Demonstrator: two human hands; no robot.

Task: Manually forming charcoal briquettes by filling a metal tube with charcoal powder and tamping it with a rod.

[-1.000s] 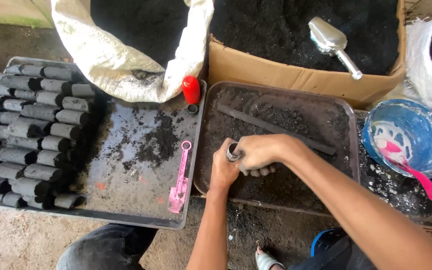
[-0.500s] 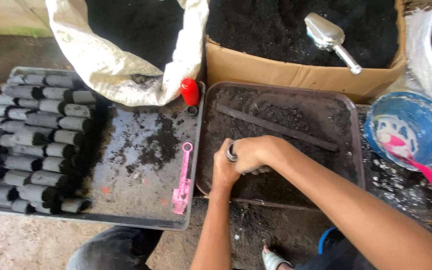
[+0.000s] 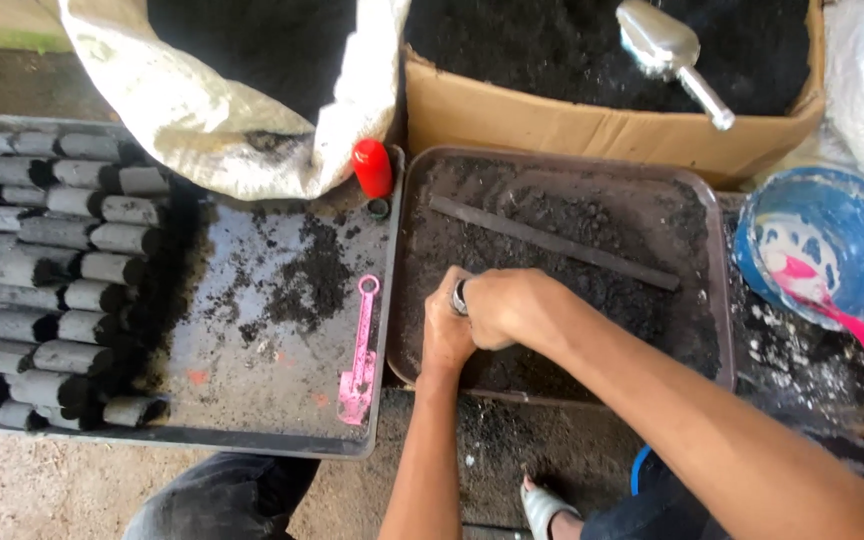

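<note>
Both my hands meet over the near left part of a brown tray [image 3: 717, 300] that holds black powder. My left hand [image 3: 445, 335] and my right hand [image 3: 504, 306] are closed together around a small metal tube [image 3: 460, 297], of which only the top end shows between them. A long dark stick [image 3: 552, 242] lies slantwise in the powder just beyond my hands.
A grey tray [image 3: 252, 400] at left holds rows of dark cylinders [image 3: 42, 270], loose black powder, a pink tool [image 3: 360, 352] and a red cap [image 3: 372, 167]. Behind are a white sack [image 3: 222, 120] and a cardboard box [image 3: 602, 130] with a metal scoop [image 3: 667, 50]. A blue bowl [image 3: 832, 250] with pink spoon stands right.
My hands have stayed clasped on the tube at the same spot in the brown tray. Only the view has shifted slightly.
</note>
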